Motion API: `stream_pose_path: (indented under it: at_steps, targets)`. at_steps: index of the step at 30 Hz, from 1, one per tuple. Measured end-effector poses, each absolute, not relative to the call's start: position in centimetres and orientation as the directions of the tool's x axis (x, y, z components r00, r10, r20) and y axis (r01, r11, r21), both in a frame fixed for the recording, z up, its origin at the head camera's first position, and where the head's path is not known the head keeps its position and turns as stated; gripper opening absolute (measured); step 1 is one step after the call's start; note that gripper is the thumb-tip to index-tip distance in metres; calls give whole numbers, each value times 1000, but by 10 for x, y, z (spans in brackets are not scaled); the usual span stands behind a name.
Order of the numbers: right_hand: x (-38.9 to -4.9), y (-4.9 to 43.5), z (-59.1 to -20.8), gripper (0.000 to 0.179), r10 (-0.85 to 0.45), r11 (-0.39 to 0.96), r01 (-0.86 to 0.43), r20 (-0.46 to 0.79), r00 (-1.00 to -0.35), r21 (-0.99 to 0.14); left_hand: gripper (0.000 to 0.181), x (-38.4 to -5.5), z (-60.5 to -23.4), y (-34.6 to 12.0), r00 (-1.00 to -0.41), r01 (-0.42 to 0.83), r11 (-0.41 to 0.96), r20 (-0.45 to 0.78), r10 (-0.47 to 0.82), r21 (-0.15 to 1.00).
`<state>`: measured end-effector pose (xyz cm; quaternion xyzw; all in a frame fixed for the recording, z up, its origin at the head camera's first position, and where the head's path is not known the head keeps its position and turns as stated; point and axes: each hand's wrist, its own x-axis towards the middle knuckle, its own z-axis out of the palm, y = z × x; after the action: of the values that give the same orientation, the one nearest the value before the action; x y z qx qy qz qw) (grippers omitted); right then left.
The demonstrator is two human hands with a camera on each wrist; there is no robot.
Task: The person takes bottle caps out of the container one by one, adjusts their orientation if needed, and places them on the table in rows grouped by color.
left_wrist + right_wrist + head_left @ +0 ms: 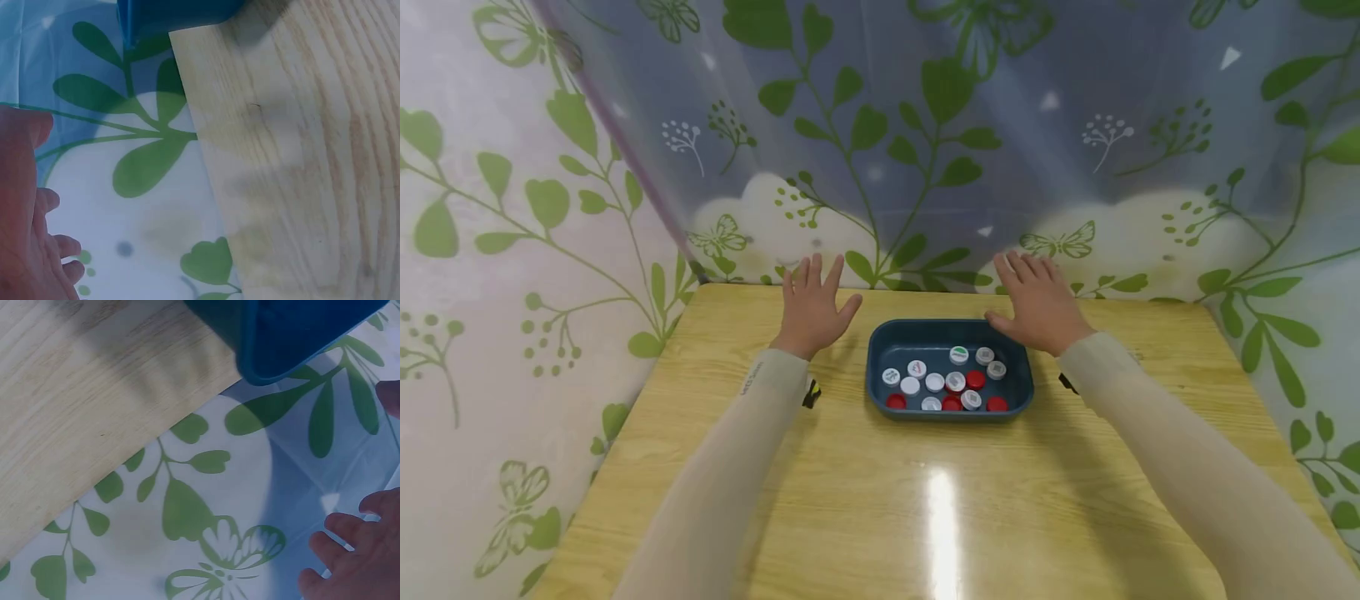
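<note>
A dark blue rectangular tray (950, 417) sits on the wooden table, with several white and red bottle caps (955, 382) lying loose inside it. To the left of the tray, my left hand (812, 308) is held with its fingers extended and nothing in it. My right hand (1041, 307) is spread by the tray's far right corner, also holding nothing; whether its thumb touches the rim I cannot tell. In the left wrist view only part of the left hand (44, 219) shows. The right wrist view catches the fingers and thumb of the right hand (359, 550).
A light wooden table (850, 492) extends around the tray. Behind it and on both sides hangs a cloth (880, 167) printed with green leaves and butterflies, close against the table's far edge. Dark bands (811, 393) show at the sleeves.
</note>
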<state>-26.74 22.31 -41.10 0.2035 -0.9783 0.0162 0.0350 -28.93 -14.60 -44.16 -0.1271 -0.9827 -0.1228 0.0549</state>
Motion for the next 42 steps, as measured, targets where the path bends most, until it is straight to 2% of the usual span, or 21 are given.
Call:
stream_pose_path:
  at_steps: [5,9,12,15,17,19,22,25,29,33,37,40,42]
  targets:
    - [-267,212,-409,93,-426,903,-430,100,-899,-19,74,-289,-439,-147,-956,277,936,163,245,217]
    - [-262,196,-406,84,-476,866,-498,227,-850,-46,74,-286,-434,-145,-942,297,926,228,245,233]
    - [-254,179,-401,63,-507,833,-548,292,-811,-74,69,-281,-424,-138,-908,345,892,344,239,291]
    - [-246,161,-396,38,-511,836,-537,197,-837,-113,59,-271,-419,-127,-883,371,852,424,201,370]
    - [-243,151,-396,27,-498,856,-502,63,-865,-121,53,-262,-425,-119,-905,332,843,394,160,422]
    - [-242,144,-402,23,-463,885,-456,-68,-884,-97,53,-253,-439,-113,-946,249,855,305,112,456]
    - [-244,140,-416,20,-441,896,-442,-175,-880,-35,56,-241,-466,-107,-988,108,869,151,39,482]
    - [-246,141,-435,13,-478,875,-484,-161,-864,-2,54,-234,-486,-100,-997,39,850,72,2,525]
    - [-244,145,-449,7,-541,837,-546,-112,-834,24,48,-232,-499,-87,-996,84,767,37,79,636]
    - [-241,146,-450,9,-558,822,-569,-164,-813,20,46,-233,-503,-78,-990,110,679,23,136,726]
    - [-245,146,-447,9,-584,805,-593,-187,-790,-9,44,-232,-507,-83,-996,75,669,20,89,740]
    - [-251,146,-448,3,-577,812,-583,-180,-797,-21,43,-230,-509,-91,-998,59,675,27,58,736]
    - [-254,145,-450,6,-570,817,-577,-189,-799,-26,44,-228,-511,-97,-998,54,674,28,50,737]
